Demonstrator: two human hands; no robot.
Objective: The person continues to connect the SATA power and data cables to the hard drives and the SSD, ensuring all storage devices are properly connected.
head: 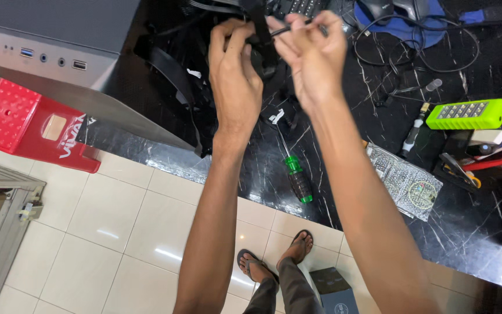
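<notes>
L hand (235, 70) gripping black strap (262, 35), R hand (315, 52) pinching cable (286, 29) beside

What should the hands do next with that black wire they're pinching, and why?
Probably ease the thin black cable a little further out with the right hand, while the left hand steadies the black strap. Both hands pinch close together above the dark marble counter, and the cable looks only partly drawn between the right fingers. The green-handled screwdriver lies unused below.
</notes>
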